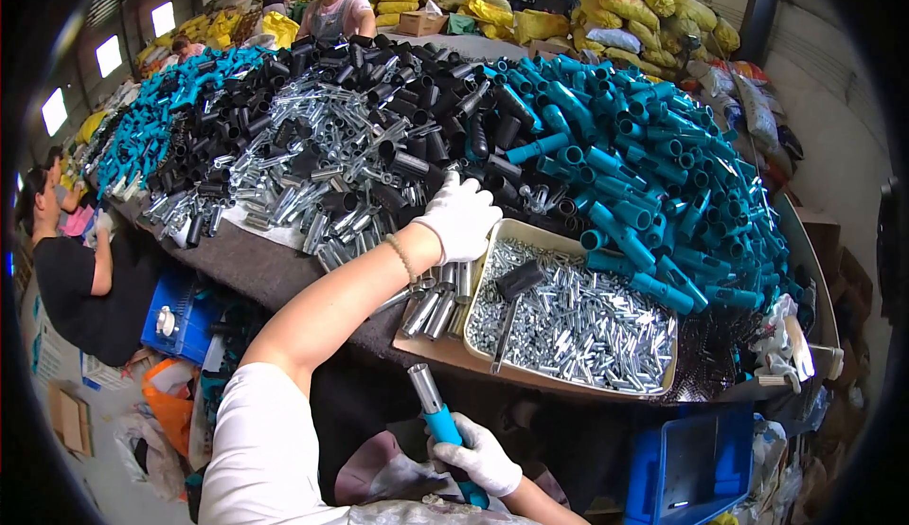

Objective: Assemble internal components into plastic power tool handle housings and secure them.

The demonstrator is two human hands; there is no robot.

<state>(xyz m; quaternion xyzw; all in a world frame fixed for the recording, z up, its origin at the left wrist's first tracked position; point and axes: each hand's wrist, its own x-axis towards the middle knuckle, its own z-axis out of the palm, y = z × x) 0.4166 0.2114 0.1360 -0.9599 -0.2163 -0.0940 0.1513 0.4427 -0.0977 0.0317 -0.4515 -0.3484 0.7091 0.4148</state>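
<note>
My left hand [460,219], in a white glove, reaches over the heap with its fingers apart. Its fingertips touch the jumble of black sleeves [412,165] and shiny metal parts; whether anything lies under them is hidden. Low in front of my body, my right hand [483,457], also gloved, is closed around a teal tube [442,425] with a silver metal tube [423,385] sticking up from its end. Below my left hand, several thick metal tubes [438,312] lie at the table's edge beside a shallow cream tray [480,279] of small metal pins [578,326].
In the tray rests a tool with a black head [520,280] and metal shaft. Teal tubes [653,175] pile high at right; loose metal pieces [322,127] spread left. A blue crate [653,468] stands below right. Co-workers [80,269] are left and across; yellow sacks [630,4] stack behind.
</note>
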